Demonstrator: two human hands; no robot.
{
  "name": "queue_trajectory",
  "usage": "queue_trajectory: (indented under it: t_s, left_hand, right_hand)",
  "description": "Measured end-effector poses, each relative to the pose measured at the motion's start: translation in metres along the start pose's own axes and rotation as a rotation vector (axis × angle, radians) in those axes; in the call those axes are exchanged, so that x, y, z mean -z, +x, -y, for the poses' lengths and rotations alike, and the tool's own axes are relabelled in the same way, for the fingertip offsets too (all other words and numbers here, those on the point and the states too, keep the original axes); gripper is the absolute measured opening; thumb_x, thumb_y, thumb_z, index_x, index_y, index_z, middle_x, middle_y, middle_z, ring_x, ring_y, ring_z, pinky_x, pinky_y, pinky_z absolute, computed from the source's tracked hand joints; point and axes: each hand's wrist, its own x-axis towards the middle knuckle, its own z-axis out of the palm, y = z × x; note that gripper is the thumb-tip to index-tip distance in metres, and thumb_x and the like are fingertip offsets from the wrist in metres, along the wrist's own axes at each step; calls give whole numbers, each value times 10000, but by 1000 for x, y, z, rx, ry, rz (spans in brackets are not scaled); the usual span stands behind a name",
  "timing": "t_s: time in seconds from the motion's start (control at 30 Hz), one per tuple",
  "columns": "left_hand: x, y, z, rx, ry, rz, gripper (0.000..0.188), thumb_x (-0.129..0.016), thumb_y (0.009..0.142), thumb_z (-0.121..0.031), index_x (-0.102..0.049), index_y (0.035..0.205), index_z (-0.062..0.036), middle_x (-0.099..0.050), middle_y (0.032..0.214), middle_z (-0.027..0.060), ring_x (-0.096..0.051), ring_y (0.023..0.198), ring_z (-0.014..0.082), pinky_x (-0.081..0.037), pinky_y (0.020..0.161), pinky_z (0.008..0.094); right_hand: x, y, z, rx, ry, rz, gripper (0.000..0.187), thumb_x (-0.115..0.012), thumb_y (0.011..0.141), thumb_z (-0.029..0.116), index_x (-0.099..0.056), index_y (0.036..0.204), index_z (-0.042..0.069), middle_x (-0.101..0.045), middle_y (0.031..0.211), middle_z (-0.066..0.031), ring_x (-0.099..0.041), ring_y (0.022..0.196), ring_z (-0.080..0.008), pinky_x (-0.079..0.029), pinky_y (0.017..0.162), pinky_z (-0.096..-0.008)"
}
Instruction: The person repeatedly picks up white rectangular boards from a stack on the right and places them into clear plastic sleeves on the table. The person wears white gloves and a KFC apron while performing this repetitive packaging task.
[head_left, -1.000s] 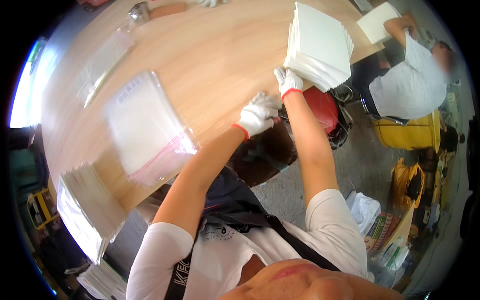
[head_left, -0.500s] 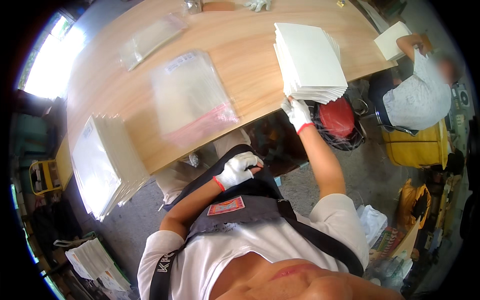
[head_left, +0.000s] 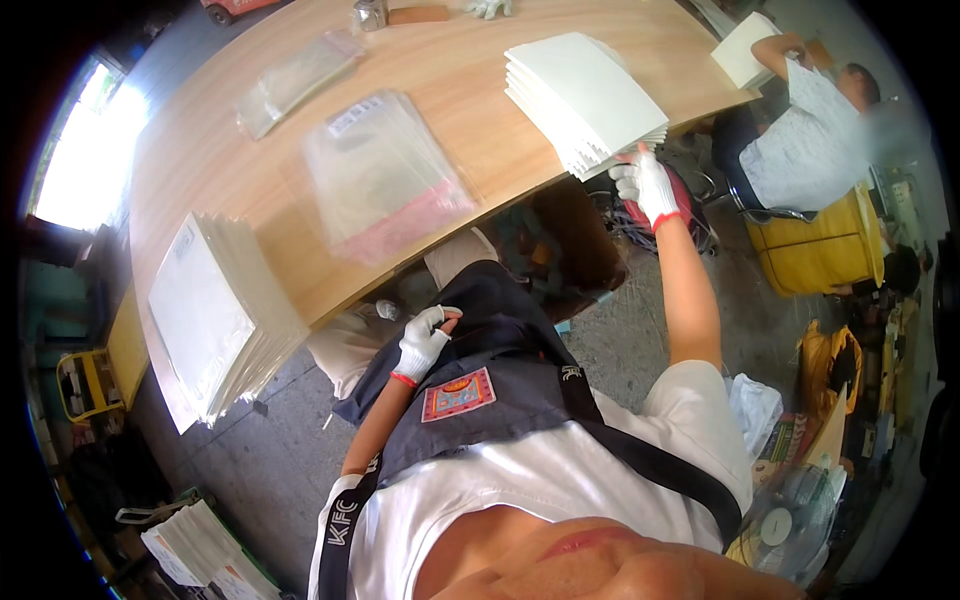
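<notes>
A stack of white sheets or boards lies fanned at the table's near edge, right of centre. My right hand, in a white glove with a red cuff, is at the stack's near right corner. One bare fingertip touches the edge there; the other fingers are partly bent and apart, not wrapped round the stack. My left hand, gloved alike, hovers over my dark apron, fingers curled together with nothing visible in them. Between the stacks lies a pile of clear plastic bags with a pinkish strip.
Bagged white sheets stand piled at the table's left edge. Another clear bag pack lies farther back, near a metal can and a glove. At right, a person sits over a white stack. A bag sits under the edge.
My right hand has moved from the white stack's near left corner to its near right corner. My left hand has shifted left. The stack's upper sheets look more skewed.
</notes>
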Motion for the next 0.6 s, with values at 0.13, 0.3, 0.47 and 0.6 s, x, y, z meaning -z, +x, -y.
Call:
queue_trajectory:
  t_s: [0.13, 0.3, 0.47, 0.6]
  left_hand:
    - [3, 2, -8, -83, 48, 18, 151, -589, 822, -73, -636, 953, -14, -647, 930, 114, -617, 887, 206, -462, 798, 288]
    - [18, 2, -13, -121, 54, -59, 150, -585, 822, -83, -637, 948, -22, -643, 920, 120, -615, 896, 226, -463, 798, 302]
    - [63, 31, -40, -324, 447, -454, 159, -615, 748, -62, -643, 905, -67, -611, 858, 119, -586, 822, 298, -463, 725, 356]
    - [110, 73, -30, -296, 1036, -571, 320, -623, 705, -178, -608, 1019, -118, -570, 1009, 87, -510, 992, 301, -383, 868, 434]
  right_hand:
    - [-24, 0, 16, 8, -26, -58, 265, -562, 885, 312, -554, 935, 51, -602, 659, -69, -500, 422, -118, -391, 335, -216]
    - [-11, 5, 12, -10, 50, 14, 179, -534, 907, 228, -581, 996, 80, -574, 693, -30, -475, 463, -77, -368, 350, -191]
    - [2, -1, 0, -237, 514, 296, 160, -542, 893, 265, -546, 852, 111, -528, 580, 7, -417, 402, -75, -336, 350, -192]
    - [-54, -74, 5, -165, 229, 73, 244, -467, 915, 293, -535, 996, 73, -605, 772, -77, -502, 476, -106, -361, 359, -212]
